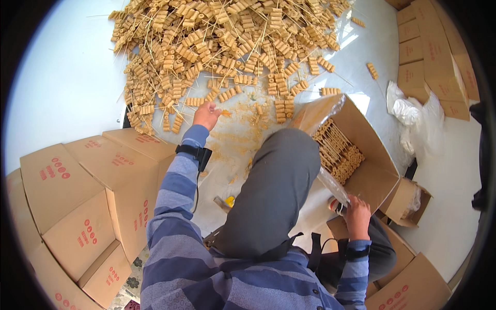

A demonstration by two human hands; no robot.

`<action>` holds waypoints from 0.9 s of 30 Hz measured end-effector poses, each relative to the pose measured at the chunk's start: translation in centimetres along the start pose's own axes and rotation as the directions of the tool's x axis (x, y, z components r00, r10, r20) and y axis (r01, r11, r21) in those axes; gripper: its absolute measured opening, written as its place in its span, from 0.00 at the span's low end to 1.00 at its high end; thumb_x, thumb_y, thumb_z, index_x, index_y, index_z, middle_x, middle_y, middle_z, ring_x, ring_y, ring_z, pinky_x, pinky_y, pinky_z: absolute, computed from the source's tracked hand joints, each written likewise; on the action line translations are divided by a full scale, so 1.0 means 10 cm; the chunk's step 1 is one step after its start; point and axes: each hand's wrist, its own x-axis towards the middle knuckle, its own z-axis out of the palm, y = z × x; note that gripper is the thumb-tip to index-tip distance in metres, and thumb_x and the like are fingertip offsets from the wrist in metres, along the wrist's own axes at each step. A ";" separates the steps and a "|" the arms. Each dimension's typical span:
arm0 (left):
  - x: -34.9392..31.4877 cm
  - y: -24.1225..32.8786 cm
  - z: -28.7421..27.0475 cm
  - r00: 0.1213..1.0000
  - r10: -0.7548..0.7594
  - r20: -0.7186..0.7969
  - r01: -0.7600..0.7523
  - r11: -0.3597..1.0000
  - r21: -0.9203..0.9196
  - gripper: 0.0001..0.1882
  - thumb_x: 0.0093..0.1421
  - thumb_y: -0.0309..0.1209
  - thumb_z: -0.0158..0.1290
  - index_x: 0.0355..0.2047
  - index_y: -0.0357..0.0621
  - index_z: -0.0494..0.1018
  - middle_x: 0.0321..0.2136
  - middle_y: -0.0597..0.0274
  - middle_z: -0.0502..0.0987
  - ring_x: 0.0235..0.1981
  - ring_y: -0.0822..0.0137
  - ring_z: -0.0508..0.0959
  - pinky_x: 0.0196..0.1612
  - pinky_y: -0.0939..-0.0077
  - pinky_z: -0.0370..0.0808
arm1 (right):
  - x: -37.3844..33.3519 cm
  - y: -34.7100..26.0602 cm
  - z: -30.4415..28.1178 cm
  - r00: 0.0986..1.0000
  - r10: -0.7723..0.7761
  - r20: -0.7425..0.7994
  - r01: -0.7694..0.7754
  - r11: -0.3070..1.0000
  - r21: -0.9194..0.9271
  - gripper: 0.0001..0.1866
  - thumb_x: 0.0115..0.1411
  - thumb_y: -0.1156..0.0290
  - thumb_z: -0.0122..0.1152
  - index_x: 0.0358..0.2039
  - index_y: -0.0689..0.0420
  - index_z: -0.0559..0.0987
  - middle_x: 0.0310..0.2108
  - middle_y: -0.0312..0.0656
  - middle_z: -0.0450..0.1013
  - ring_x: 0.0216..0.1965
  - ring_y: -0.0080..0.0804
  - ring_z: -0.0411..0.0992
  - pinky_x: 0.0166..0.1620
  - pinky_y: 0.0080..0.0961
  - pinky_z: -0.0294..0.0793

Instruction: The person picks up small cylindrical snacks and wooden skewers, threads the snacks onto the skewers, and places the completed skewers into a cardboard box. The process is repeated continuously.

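Note:
A big heap of tan skewered rolls (pixel 217 41) on thin sticks is spread over the white floor ahead of me. My left hand (pixel 206 114) reaches out to the heap's near edge, fingers curled down close to loose rolls; whether it holds one I cannot tell. My right hand (pixel 357 217) rests low on the right, gripping the clear plastic liner (pixel 333 186) at the near edge of an open cardboard box (pixel 372 139). Inside that box lie neat rows of skewers (pixel 338 152). My grey-trousered knee (pixel 279 186) rises between both hands.
Closed cardboard boxes (pixel 98 191) are stacked at my left. More flat boxes (pixel 434 57) line the far right, with a crumpled white plastic bag (pixel 418 116) beside them. A small open box (pixel 411 201) sits by the big one. Crumbs litter the floor (pixel 243 129).

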 end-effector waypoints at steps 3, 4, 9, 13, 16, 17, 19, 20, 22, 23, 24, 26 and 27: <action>0.57 0.12 -0.08 0.976 0.149 -0.159 -0.089 0.939 0.332 0.30 0.54 0.43 0.65 0.52 0.36 0.73 0.46 0.43 0.78 0.49 0.51 0.78 0.53 0.63 0.76 | 0.05 -0.03 -0.01 0.999 0.011 0.038 -0.010 0.999 -0.032 0.13 0.54 0.75 0.58 0.41 0.53 0.80 0.33 0.44 0.79 0.39 0.44 0.77 0.45 0.40 0.71; 0.74 0.20 -0.09 0.975 0.102 -0.198 -0.033 0.945 0.324 0.34 0.53 0.44 0.65 0.54 0.35 0.71 0.49 0.40 0.76 0.53 0.49 0.76 0.56 0.62 0.73 | 0.06 -0.03 -0.01 0.998 0.018 0.065 -0.015 0.999 -0.049 0.13 0.53 0.75 0.59 0.41 0.53 0.80 0.33 0.44 0.80 0.39 0.44 0.77 0.45 0.40 0.71; 1.24 0.47 -0.13 0.981 -0.170 -0.092 0.191 0.921 0.338 0.41 0.51 0.45 0.67 0.58 0.31 0.67 0.54 0.36 0.72 0.58 0.47 0.73 0.61 0.64 0.70 | 0.17 -0.05 -0.02 0.983 0.022 0.182 -0.005 0.996 -0.093 0.15 0.53 0.74 0.60 0.43 0.53 0.81 0.34 0.44 0.80 0.40 0.43 0.77 0.46 0.41 0.72; 1.30 0.45 0.17 0.990 0.052 -0.129 0.027 0.836 0.548 0.32 0.54 0.40 0.65 0.54 0.34 0.70 0.56 0.39 0.70 0.53 0.45 0.76 0.56 0.59 0.75 | 0.21 -0.08 -0.05 0.982 0.008 0.190 0.008 0.996 -0.085 0.17 0.51 0.74 0.62 0.44 0.53 0.80 0.37 0.45 0.80 0.41 0.43 0.77 0.47 0.40 0.72; 1.42 0.37 0.33 0.979 0.140 -0.150 -0.019 0.790 0.613 0.19 0.62 0.33 0.53 0.52 0.40 0.73 0.53 0.44 0.75 0.51 0.47 0.79 0.53 0.57 0.77 | 0.23 -0.11 -0.09 0.974 0.022 0.224 -0.004 0.997 -0.083 0.18 0.51 0.74 0.63 0.44 0.53 0.80 0.37 0.45 0.80 0.42 0.44 0.77 0.48 0.40 0.71; 1.47 0.34 0.36 0.989 0.100 -0.108 -0.010 0.778 0.628 0.17 0.63 0.32 0.51 0.51 0.40 0.74 0.51 0.44 0.76 0.50 0.47 0.79 0.52 0.56 0.77 | 0.24 -0.12 -0.09 0.973 0.025 0.229 -0.006 0.997 -0.081 0.18 0.51 0.75 0.62 0.44 0.53 0.80 0.37 0.45 0.80 0.42 0.44 0.77 0.48 0.40 0.71; 1.54 0.28 0.40 0.999 0.017 -0.047 0.018 0.755 0.655 0.15 0.64 0.31 0.46 0.48 0.41 0.76 0.46 0.45 0.80 0.48 0.47 0.80 0.51 0.56 0.77 | 0.26 -0.12 -0.09 0.975 0.012 0.222 0.002 0.998 -0.064 0.18 0.50 0.76 0.62 0.44 0.54 0.80 0.37 0.45 0.80 0.42 0.44 0.77 0.49 0.41 0.71; 1.56 0.24 0.42 0.999 0.037 -0.004 -0.024 0.728 0.686 0.15 0.64 0.30 0.46 0.47 0.41 0.77 0.44 0.45 0.81 0.47 0.47 0.81 0.50 0.55 0.77 | 0.27 -0.13 -0.08 0.978 -0.006 0.207 0.016 0.999 -0.047 0.17 0.50 0.76 0.61 0.44 0.54 0.80 0.37 0.45 0.80 0.42 0.44 0.77 0.49 0.41 0.71; 1.55 0.17 0.46 0.995 0.082 0.052 -0.093 0.668 0.738 0.14 0.64 0.29 0.44 0.43 0.42 0.78 0.40 0.46 0.82 0.45 0.47 0.82 0.49 0.55 0.78 | 0.29 -0.13 -0.06 0.978 -0.019 0.206 0.024 0.999 -0.025 0.17 0.51 0.75 0.61 0.44 0.55 0.80 0.38 0.46 0.80 0.42 0.45 0.77 0.48 0.40 0.71; 1.54 0.13 0.46 0.995 0.094 0.029 -0.087 0.696 0.713 0.14 0.64 0.29 0.45 0.43 0.41 0.78 0.41 0.46 0.82 0.45 0.47 0.82 0.49 0.55 0.78 | 0.29 -0.12 -0.05 0.976 -0.015 0.217 0.021 0.999 -0.025 0.17 0.51 0.74 0.62 0.44 0.56 0.81 0.38 0.47 0.80 0.42 0.46 0.76 0.48 0.40 0.71; 1.52 0.09 0.46 0.994 0.105 0.006 -0.081 0.724 0.685 0.14 0.63 0.28 0.45 0.43 0.41 0.78 0.41 0.46 0.82 0.45 0.48 0.82 0.48 0.55 0.78 | 0.30 -0.12 -0.04 0.973 -0.002 0.231 0.007 1.000 -0.019 0.17 0.52 0.73 0.62 0.44 0.57 0.81 0.38 0.47 0.80 0.43 0.46 0.76 0.47 0.40 0.70; 1.51 0.04 0.41 0.994 0.027 0.102 -0.088 0.751 0.654 0.21 0.65 0.43 0.50 0.53 0.44 0.72 0.40 0.48 0.82 0.42 0.49 0.82 0.47 0.55 0.77 | 0.30 -0.11 -0.02 0.975 -0.011 0.223 0.021 0.999 -0.045 0.17 0.52 0.72 0.62 0.44 0.57 0.81 0.38 0.47 0.80 0.42 0.46 0.76 0.47 0.40 0.70; 1.47 0.01 0.39 0.982 -0.054 0.183 -0.052 0.848 0.527 0.22 0.66 0.45 0.49 0.53 0.44 0.72 0.38 0.50 0.82 0.40 0.53 0.82 0.45 0.57 0.78 | 0.30 -0.12 -0.01 0.967 0.023 0.254 -0.008 0.998 -0.061 0.17 0.52 0.72 0.62 0.44 0.57 0.81 0.38 0.47 0.80 0.42 0.46 0.76 0.47 0.40 0.70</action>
